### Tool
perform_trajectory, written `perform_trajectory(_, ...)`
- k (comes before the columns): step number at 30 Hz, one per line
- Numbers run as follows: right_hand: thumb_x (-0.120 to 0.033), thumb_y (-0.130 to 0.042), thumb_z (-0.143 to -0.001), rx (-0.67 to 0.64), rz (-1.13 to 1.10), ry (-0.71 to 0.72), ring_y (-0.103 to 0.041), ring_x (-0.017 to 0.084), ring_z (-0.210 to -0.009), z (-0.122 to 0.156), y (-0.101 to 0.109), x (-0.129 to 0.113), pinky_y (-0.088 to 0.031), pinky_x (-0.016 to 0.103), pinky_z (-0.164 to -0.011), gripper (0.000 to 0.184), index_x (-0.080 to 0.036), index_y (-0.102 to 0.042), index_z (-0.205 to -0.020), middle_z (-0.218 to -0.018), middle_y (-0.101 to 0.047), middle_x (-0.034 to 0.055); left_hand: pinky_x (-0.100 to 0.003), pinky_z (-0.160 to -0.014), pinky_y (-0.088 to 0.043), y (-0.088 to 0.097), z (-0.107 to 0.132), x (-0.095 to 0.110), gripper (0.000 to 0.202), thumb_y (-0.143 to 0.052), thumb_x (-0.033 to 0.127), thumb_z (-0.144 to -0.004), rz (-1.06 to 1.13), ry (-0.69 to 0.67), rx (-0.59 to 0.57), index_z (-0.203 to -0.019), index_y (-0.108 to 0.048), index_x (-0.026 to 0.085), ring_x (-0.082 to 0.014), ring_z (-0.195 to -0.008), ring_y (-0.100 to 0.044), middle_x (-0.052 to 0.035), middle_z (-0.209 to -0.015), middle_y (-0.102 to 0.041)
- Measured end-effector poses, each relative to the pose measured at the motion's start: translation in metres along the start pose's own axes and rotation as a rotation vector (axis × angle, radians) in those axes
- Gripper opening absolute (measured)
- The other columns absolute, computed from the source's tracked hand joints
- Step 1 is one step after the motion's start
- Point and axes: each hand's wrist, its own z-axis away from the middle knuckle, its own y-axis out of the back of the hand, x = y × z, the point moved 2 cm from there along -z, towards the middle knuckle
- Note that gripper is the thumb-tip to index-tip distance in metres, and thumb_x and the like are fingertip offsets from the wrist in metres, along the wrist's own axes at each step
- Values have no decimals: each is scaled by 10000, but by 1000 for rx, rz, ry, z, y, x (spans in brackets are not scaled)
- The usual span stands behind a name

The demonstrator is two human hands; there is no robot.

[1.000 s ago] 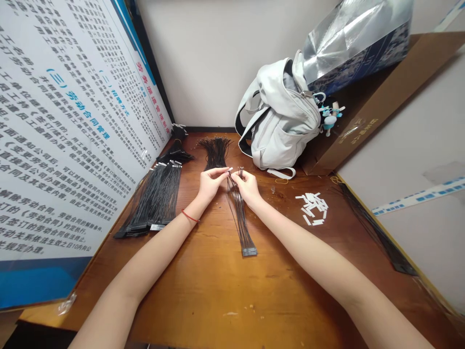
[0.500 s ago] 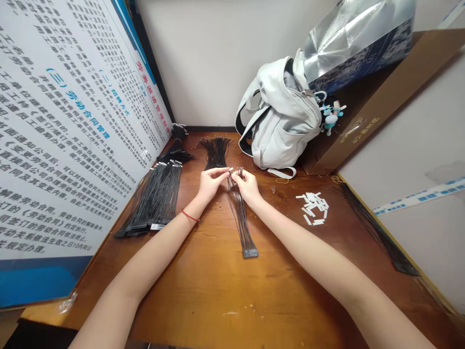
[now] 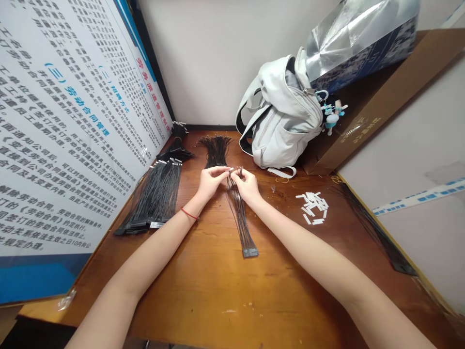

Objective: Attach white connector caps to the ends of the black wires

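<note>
The hands have barely shifted: left hand [image 3: 212, 182] fingers pinch a white strip [image 3: 228, 169], right hand [image 3: 247, 187] fingers grip black wires [image 3: 238, 211] running lengthwise, their connector [image 3: 250, 252] toward the person.

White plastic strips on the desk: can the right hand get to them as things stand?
Probably yes. The white plastic strips lie close to the right of the right hand, and no object seems to stand between them. However, that hand appears to be pinching the top of the wire bundle, so it would likely need to release it first.

The hands [image 3: 212, 183] [image 3: 248, 186] hide the fine wire ends [image 3: 240, 170] they pinch
</note>
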Motion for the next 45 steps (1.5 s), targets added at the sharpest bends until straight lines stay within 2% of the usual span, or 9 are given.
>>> perform_trajectory(7, -376, -520, -707, -4, -21, -3, -477, 143, -586, -1, -1, 2, -394, 258, -597, 204, -195, -495, -616, -604, -523, -15, -376, -855, -483, -1, 0, 1, 243, -740, 307, -578, 15, 25, -24, -768, -712, 158, -207, -812, -652, -76, -838, -709)
perform_trajectory(18, -404, -540, -701, -18, 46, 3, -484, 151, -600, -1, -1, -1, -386, 270, -616, 219, -190, -536, -655, -638, -548, -6, -384, -866, -478, 3, 0, -5, 280, -755, 318, -557, 41, 62, 57, -783, -715, 157, -217, -841, -649, -82, -855, -708)
perform_trajectory(45, -358, -537, -706, -6, 32, 6, -489, 144, -608, -2, -1, 3, -382, 259, -628, 192, -171, -553, -666, -638, -549, -9, -364, -838, -493, 2, 0, -1, 238, -748, 278, -558, 39, 28, 60, -759, -717, 154, -204, -806, -656, -77, -826, -710)
